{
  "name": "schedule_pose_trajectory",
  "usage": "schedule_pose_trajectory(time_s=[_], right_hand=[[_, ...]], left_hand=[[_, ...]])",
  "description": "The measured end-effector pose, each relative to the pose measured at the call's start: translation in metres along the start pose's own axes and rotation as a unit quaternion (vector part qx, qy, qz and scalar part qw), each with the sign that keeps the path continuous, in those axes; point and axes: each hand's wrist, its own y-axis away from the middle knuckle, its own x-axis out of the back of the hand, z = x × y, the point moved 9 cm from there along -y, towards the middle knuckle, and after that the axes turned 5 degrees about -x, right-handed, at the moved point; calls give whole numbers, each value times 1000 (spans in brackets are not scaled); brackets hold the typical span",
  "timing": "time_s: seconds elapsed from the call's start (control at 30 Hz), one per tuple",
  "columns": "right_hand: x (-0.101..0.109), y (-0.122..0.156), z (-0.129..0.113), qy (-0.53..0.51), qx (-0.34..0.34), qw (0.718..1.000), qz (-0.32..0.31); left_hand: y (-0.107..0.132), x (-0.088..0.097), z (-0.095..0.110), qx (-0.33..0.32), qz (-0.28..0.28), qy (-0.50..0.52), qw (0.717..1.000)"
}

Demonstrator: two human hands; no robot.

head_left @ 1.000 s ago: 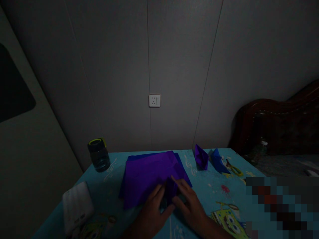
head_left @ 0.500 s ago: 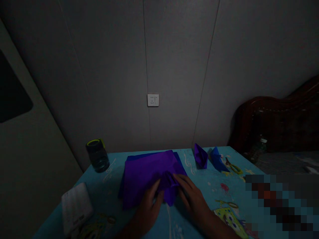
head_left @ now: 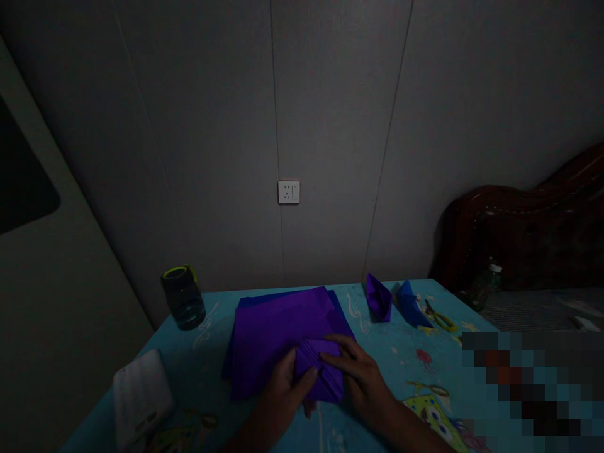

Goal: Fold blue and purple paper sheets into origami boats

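- At the near middle of the table point(head_left: 387, 368), just in front of the person, a folded purple paper point(head_left: 332, 395) is held between both hands; take it as the centre of the clock, with the wall at 12
- The left hand point(head_left: 282, 393) is clamped on the paper from about 8 o'clock, thumb on the upper face, a fingertip showing below the near edge
- The right hand point(head_left: 362, 377) comes in from 3 o'clock, its foremost fingers a little apart, one laid on the face near the middle, another by the far edge; I cannot tell whether its thumb pinches from beneath
- The step in hand looks like folding or shaping this piece; narrow pleats run across it from about 10 to 4 o'clock, with a dark opening at the centre
- Best to let the left thumb anchor the layers while the right fingertip does the fine work, pressing along each pleat rather than across it
- Pull gently at the opening, as a hard tug could tear the paper or shift the layers
- Square the corners first; a pleat off line would likely skew the later folds
- The flat purple sheet point(head_left: 268, 333) at 11 o'clock partly lies beneath the hands' work; clearing some room would give firmer creasing on the table
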Motion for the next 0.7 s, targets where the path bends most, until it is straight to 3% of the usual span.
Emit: schedule_pose_trajectory(time_s=[0.1,0.2,0.23,0.33,0.4,0.53,0.7], right_hand=[[-11,0,-4,24,-18,997,-64],[-12,1,0,47,-69,994,-69],[-12,1,3,56,-92,992,-70],[-21,4,8,82,-134,983,-95],[-27,5,6,87,-131,981,-113],[-27,3,-1,69,-111,988,-86],[-1,0,9,9,-157,987,29]], left_hand=[[1,25,-5,7,110,-141,984],[9,39,11,-41,176,-269,946],[11,35,17,-63,157,-300,939],[13,6,29,-140,26,-369,918],[18,-8,35,-184,-14,-406,895],[23,-7,39,-206,26,-438,875],[18,10,40,-154,73,-364,916]])
